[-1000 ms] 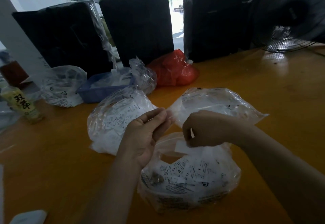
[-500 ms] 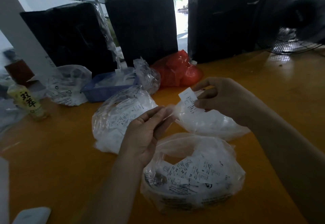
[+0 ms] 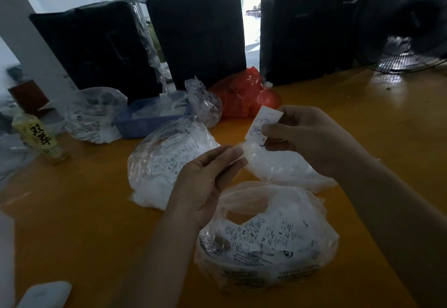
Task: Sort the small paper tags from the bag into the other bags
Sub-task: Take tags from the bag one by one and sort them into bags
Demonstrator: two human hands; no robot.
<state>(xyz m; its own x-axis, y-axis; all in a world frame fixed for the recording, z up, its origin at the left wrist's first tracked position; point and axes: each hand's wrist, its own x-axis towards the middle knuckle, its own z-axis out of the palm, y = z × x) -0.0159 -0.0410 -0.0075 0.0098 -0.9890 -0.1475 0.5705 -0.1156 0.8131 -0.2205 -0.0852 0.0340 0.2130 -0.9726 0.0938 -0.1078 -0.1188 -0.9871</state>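
Note:
A clear plastic bag [image 3: 266, 242] full of small printed paper tags lies open on the orange table nearest me. My right hand [image 3: 307, 135] pinches one white tag [image 3: 263, 123] marked S, held upright above a second, flatter clear bag [image 3: 283, 172]. My left hand [image 3: 212, 179] pinches the edge of that flatter bag at its left corner. A third clear bag [image 3: 167, 160] packed with tags rests to the left of my left hand.
A blue basket [image 3: 145, 123], a red plastic bag [image 3: 244, 94] and more clear bags [image 3: 94, 114] stand further back. A yellow bottle [image 3: 38, 138] is at the left. Black wrapped boxes [image 3: 196, 31] line the far edge, a fan [image 3: 406, 22] at the right.
My right hand came up out of the near bag with one tag, moved right and up over the flatter bag, then raised and turned the tag upright. My left hand stayed put.

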